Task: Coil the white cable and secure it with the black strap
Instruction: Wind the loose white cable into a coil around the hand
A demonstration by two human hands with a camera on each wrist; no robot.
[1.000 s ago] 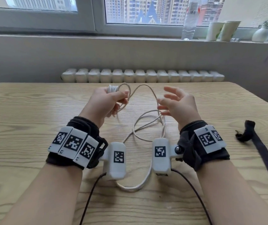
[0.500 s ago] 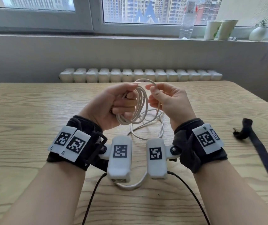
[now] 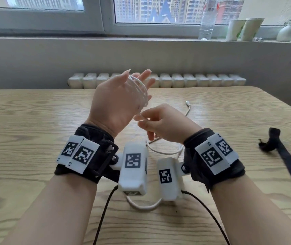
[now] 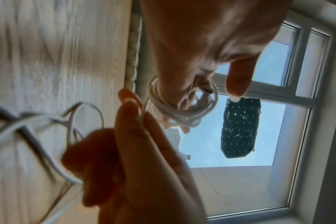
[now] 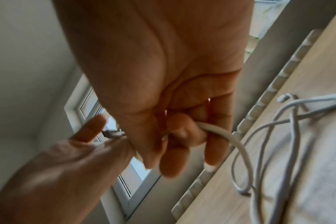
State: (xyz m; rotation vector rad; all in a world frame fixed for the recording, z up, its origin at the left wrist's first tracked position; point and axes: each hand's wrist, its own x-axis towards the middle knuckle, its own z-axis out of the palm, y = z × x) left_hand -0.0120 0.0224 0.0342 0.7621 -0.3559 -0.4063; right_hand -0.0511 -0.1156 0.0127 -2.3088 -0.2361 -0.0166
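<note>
My left hand [image 3: 117, 100] is raised, palm away from me, with its fingers straight. Several loops of the white cable [image 3: 143, 91] are wound round those fingers; the left wrist view shows the coil [image 4: 182, 116] across the fingers, thumb held apart. Just below, my right hand [image 3: 166, 124] pinches the cable where it leaves the coil. In the right wrist view a curled finger of the right hand [image 5: 163, 75] holds the cable [image 5: 238, 145]. The rest of the cable lies loose on the wooden table [image 3: 35, 121], its connector end [image 3: 188, 103] far from me. The black strap [image 3: 286, 156] lies at the right, untouched.
A row of white radiator-like blocks [image 3: 203, 80] runs along the table's far edge. On the windowsill stand a clear bottle [image 3: 206, 20], two paper cups [image 3: 243, 29] and a small vase [image 3: 287, 31]. Black camera leads [image 3: 104, 214] trail from my wrists toward me.
My left hand has risen and straightened its fingers, so the coil it gripped now sits round them. My right hand has dropped lower and pinches the trailing cable.
</note>
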